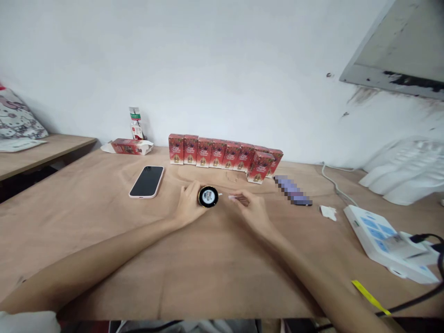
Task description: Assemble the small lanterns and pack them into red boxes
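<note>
My left hand [190, 203] is closed around the side of a small round object [208, 197] with a black rim, a gold edge and a pale disc in its middle. A thin white tab [220, 194] sticks out at its right side. A short gap to the right, my right hand [252, 209] has its thumb and fingers pinched together. Something small and pale shows at those fingertips, too blurred to name. Behind both hands stands a row of red printed boxes [218, 153], with one box [258, 167] set in front at its right end.
A phone [147, 181] lies left, near an opened red box [127, 146] and a small upright packet [136, 123]. Rightward are a blurred-out purple phone-like item [293, 190], a white scrap [328, 212], a white power strip [367, 231] with cables, and a yellow strip [370, 297].
</note>
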The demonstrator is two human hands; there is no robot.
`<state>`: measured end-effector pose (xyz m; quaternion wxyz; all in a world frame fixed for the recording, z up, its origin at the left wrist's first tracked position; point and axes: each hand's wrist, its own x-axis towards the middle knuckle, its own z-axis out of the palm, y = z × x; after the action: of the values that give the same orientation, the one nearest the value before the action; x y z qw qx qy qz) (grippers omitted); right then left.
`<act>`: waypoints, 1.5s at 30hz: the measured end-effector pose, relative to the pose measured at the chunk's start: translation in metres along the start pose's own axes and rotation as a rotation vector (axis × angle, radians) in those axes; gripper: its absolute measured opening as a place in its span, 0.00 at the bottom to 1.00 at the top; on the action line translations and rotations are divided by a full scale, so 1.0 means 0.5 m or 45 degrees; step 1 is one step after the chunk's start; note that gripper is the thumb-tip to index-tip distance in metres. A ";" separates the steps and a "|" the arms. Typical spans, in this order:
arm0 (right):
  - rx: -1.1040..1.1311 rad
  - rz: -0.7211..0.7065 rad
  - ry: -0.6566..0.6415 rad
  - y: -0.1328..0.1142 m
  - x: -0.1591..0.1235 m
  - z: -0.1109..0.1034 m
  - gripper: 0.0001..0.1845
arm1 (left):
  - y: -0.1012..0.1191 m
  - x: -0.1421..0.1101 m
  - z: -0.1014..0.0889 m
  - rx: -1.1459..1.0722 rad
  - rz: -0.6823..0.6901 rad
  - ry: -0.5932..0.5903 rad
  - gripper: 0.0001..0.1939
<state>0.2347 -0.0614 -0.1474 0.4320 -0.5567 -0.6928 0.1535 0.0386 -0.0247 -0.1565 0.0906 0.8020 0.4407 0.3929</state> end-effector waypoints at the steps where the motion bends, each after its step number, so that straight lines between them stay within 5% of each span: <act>1: 0.183 -0.041 0.055 -0.002 -0.005 0.008 0.06 | 0.000 -0.001 0.000 0.016 0.031 -0.015 0.16; 6: 0.433 -0.313 0.243 -0.012 -0.030 0.032 0.06 | -0.002 -0.004 -0.001 0.100 0.204 -0.053 0.14; 14: -0.031 -0.938 0.375 -0.020 -0.045 0.029 0.12 | -0.001 -0.009 0.003 0.124 0.425 -0.016 0.14; 26: -0.463 -1.309 0.430 -0.025 -0.046 0.031 0.11 | 0.000 -0.013 0.001 0.234 0.584 0.010 0.11; 32: -0.524 -1.351 0.448 -0.028 -0.055 0.038 0.09 | 0.002 -0.014 0.002 0.260 0.574 -0.007 0.10; 45: -0.441 -1.119 0.482 -0.064 -0.066 0.037 0.06 | 0.005 -0.016 0.003 0.346 0.558 -0.039 0.12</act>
<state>0.2000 -0.0971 -0.1502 0.4750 -0.2941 -0.7864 -0.2635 0.0388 -0.0322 -0.1606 -0.0987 0.8890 0.3038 0.3281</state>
